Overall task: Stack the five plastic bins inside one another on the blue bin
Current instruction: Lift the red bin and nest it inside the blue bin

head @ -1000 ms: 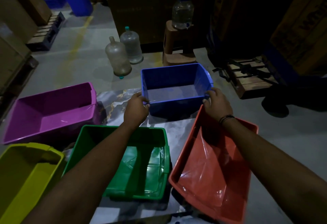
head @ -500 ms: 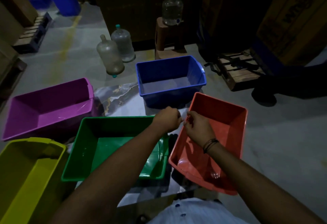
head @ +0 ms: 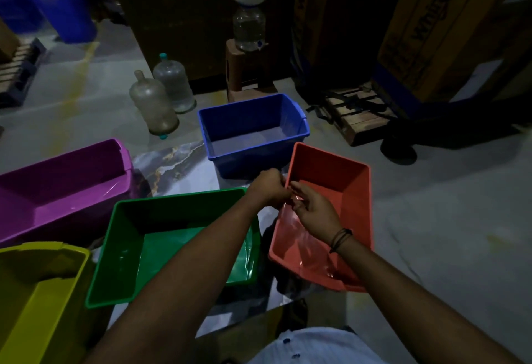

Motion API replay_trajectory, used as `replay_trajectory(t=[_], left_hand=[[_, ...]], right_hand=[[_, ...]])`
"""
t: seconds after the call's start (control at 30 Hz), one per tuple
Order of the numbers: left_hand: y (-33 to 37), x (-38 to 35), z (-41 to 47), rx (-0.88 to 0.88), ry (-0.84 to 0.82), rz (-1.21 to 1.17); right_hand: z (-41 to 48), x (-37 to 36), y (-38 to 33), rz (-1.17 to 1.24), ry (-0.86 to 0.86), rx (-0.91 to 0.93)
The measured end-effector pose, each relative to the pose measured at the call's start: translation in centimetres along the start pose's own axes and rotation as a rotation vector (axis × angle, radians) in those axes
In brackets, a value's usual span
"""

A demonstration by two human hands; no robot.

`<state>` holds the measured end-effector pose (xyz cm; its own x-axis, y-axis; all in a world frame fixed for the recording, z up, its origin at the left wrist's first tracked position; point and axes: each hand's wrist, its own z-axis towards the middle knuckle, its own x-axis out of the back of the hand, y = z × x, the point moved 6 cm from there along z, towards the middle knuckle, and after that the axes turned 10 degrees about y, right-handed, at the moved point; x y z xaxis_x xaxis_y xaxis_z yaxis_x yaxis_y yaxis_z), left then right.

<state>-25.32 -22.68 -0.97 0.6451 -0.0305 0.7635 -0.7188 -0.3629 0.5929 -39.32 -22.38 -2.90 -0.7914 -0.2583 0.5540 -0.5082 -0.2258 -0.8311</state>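
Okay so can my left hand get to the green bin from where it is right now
Probably yes. The left hand is at the red bin's near corner, right beside the green bin, whose open rim looks unobstructed.

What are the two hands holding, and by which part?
Both the left hand and right hand meet at the orange bin, at its left rim; the grip itself is unclear.

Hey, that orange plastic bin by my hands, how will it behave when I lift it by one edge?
The orange plastic bin looks empty and thin-walled, so probably light. Gripped at one rim, as the left hand seems to be doing, it may flex and tilt. Its glossy inside suggests it could be slippery.
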Motion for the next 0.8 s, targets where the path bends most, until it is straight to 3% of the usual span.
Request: replay_trajectory(t=[0.2,0.33,0.43,0.53,0.63,0.73,0.8], left_hand=[[1.1,5.6,-1.0,0.032,0.23,-0.204],[0.3,9.6,-2.6,0.109,0.354,-0.485],[-0.4,12.6,-3.7,0.087,0.516,-0.556],[-2.4,14.0,-4.1,0.169,0.641,-0.657],[-4.6,14.3,-4.2,0.209,0.723,-0.719],[-4.8,13.7,-5.6,0.251,0.731,-0.805],[-5.1,12.9,-6.0,0.244,0.704,-0.874]], right_hand=[[-0.4,2.7,-6.6,-0.215,0.18,0.267],[-2.5,6.8,-11.8,-0.501,0.562,0.484],[-3.8,8.9,-14.2,-0.633,0.76,0.495],[-3.4,9.0,-13.4,-0.687,0.84,0.327],[-2.5,8.4,-10.9,-0.436,0.863,0.103],[-1.1,6.3,-8.6,0.13,0.678,-0.139],[-0.9,5.3,-8.2,0.236,0.623,-0.172]])
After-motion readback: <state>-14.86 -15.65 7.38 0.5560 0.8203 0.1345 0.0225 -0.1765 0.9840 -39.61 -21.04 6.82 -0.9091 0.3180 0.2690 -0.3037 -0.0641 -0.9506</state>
